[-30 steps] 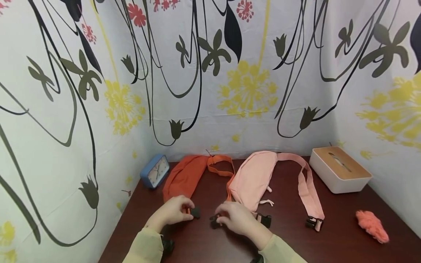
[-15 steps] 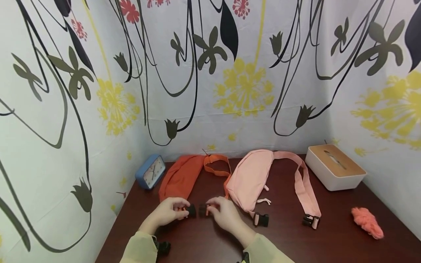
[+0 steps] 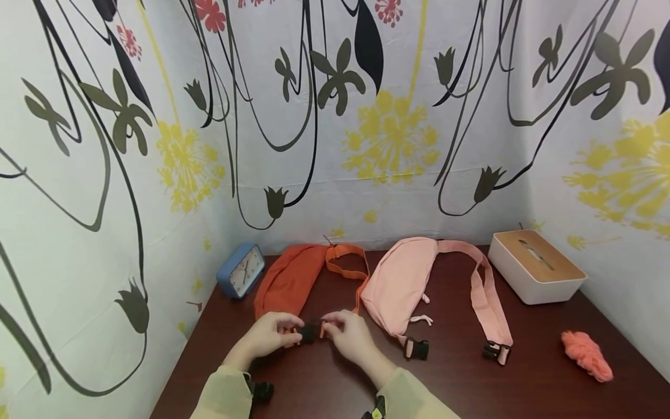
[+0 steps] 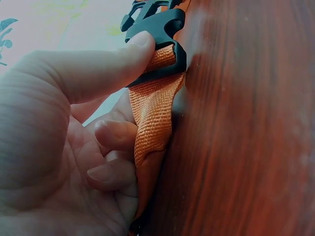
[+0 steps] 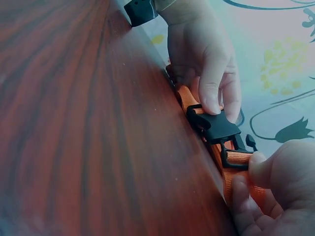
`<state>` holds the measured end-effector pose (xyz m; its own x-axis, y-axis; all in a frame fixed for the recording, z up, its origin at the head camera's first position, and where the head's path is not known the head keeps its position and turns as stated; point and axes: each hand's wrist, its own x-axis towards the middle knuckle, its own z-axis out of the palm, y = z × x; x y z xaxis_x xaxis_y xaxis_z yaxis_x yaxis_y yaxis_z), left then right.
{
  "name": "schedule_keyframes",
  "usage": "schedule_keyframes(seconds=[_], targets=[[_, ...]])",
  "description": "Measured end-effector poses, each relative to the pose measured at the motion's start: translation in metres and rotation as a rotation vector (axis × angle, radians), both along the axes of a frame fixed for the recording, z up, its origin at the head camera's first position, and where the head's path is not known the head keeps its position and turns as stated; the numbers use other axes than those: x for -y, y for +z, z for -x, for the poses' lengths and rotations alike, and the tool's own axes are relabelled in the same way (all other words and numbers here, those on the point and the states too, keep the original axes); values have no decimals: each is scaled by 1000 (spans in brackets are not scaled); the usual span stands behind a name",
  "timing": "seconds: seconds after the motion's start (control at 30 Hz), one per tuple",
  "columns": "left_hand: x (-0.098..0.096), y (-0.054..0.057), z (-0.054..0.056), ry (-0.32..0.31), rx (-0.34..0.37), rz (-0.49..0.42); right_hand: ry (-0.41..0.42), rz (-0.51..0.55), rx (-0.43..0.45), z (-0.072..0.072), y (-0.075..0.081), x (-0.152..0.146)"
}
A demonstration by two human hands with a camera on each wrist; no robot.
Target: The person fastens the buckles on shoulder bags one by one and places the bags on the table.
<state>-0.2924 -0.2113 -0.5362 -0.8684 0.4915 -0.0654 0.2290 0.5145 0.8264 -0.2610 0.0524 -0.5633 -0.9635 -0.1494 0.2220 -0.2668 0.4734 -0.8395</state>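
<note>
both hands (image 3: 268, 334) (image 3: 352, 336) pinch a black buckle (image 5: 219, 129), long axis crosswise, prongs (image 5: 251, 142) pointing left.

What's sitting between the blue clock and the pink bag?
The orange bag and its strap lie between the clock and the pink bag, as the head view shows.

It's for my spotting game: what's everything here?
Table: 1, dark red-brown, below
Flowery backdrop: 1, mostly white, behind
Clock: 1, blue, back left
Waist bag: 1, orange, beside clock
Other bag: 1, pink, mid-table
Box: 1, white and tan, back right
Fluffy bundle: 1, coral, far right
Buckle halves: 4, black, two per bag
Sleeves: 2, pale green, both arms
Wrist gadgets: 2, black, on wrists
Left hand: 1, holding an orange-bag buckle half
Right hand: 1, holding the other
</note>
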Motion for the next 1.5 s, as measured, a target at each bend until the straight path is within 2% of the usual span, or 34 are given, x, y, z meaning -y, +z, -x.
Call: schedule_keyframes(seconds=[0.17, 0.33, 0.53, 0.77, 0.93, 1.07, 1.27, 1.5], targets=[[0, 0, -2, 0, 0, 10, 4, -24, -11, -2, -1, 3], [1, -1, -3, 0, -4, 18, -40, -68, -39, -2, -3, 3], [-2, 2, 0, 12, -20, 18, -88, -16, -111, 4, -2, 0], [-4, 3, 1, 20, -35, 25, -87, 5, -107, 5, -1, -4], [-2, 1, 0, 20, -35, 22, -85, -36, -31, 1, 2, -1], [-1, 0, -1, 21, -36, 22, -86, -64, -13, 0, 3, 2], [-1, 0, -2, 30, -30, 22, -100, -84, -43, 2, 0, 3], [-1, 0, -1, 34, -25, 9, -130, -48, -103, 3, -2, 1]])
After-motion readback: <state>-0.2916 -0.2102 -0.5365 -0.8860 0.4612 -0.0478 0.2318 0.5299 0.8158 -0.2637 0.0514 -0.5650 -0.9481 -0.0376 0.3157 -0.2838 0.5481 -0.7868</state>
